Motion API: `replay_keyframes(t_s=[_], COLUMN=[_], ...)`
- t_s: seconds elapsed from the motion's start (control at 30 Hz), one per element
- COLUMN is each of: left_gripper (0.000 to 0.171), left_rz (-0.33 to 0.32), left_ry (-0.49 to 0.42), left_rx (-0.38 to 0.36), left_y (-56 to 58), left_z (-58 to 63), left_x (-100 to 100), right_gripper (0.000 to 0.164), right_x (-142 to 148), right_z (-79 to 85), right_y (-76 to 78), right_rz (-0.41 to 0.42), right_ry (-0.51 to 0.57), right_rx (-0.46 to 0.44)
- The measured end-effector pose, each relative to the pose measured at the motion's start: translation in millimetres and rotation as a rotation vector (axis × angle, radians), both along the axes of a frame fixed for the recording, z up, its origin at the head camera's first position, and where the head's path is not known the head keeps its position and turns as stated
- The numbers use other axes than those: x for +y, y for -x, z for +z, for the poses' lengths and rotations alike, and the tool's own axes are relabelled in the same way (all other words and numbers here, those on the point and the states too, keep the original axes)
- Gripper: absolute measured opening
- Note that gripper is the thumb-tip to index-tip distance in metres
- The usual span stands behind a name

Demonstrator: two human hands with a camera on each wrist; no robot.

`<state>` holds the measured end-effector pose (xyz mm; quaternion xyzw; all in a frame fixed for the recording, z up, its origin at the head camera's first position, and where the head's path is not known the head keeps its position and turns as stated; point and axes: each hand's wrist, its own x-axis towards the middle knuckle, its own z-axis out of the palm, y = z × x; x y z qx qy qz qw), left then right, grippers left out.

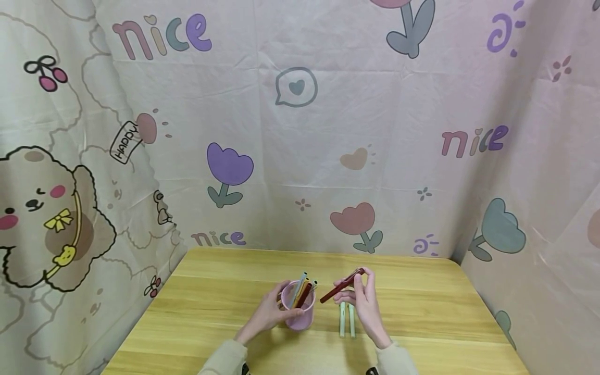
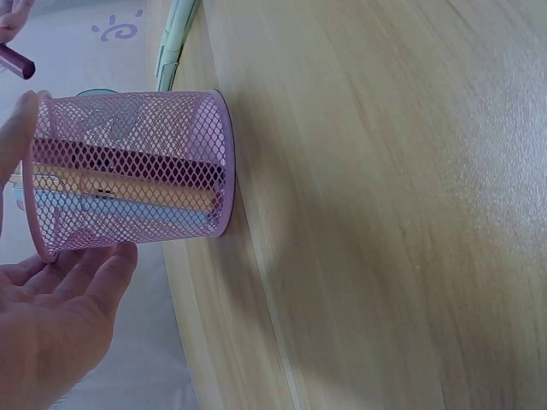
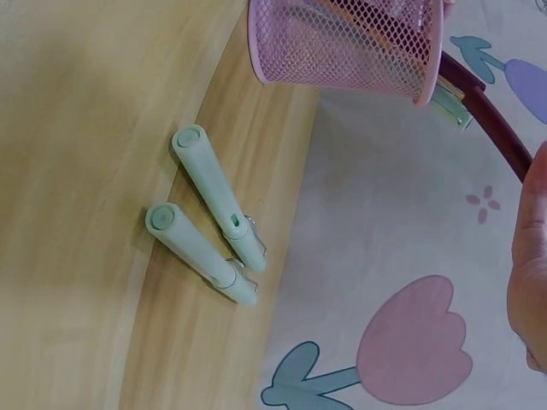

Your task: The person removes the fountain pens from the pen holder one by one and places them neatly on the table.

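Observation:
A pink mesh pen holder (image 1: 300, 322) stands upright on the table, and my left hand (image 1: 268, 314) grips it near the rim, thumb on one side and fingers on the other. Inside it lean a light blue pen (image 1: 297, 292), a yellow-orange one and a dark red pen (image 1: 304, 295); a pale green pen tip also shows at the rim. My right hand (image 1: 367, 301) pinches another dark red pen (image 1: 332, 293) by its clip end. That pen slants down to the left, its lower end close to the holder's rim.
Two pale green pens (image 3: 208, 181) (image 3: 192, 246) lie side by side on the wooden table (image 1: 220, 291), below my right hand. A printed curtain (image 1: 300, 130) hangs behind the table and along both sides.

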<state>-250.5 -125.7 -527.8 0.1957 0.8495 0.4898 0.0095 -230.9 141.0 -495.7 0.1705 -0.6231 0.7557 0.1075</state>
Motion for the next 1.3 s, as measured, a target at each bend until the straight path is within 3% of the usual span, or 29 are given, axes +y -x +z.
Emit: replay_keyframes(t_s=[0.2,0.37,0.67,0.97,1.3], left_gripper=[0.099,0.098,0.1,0.099,0.1], left_rz=[0.005,0.011,0.003,0.006,0.006], left_ry=[0.006,0.009,-0.009,-0.011,-0.014], left_rx=[-0.003,-0.002,-0.021,-0.027,-0.027], left_y=[-0.8,-0.6,-0.1,-0.3,0.2], left_z=[1.2,1.2,-0.3,0.1,-0.9], left_x=[1,1,0,1,1], right_gripper=[0.018,0.028,0.047,0.033,0.041], right_x=[5,9,19,33,45], right_z=[-3.2,-6.0,-6.2,-12.3,-17.6], right_y=[-1.8,-2.1,-5.6,-4.3,-9.0], right_rz=[-0.004,-0.031,-0.155,-0.255,-0.322], right_ry=[0.009,0.015,-0.009,-0.068,-0.155], right_rx=[0.017,0.017,-0.107,-0.117,-0.212])
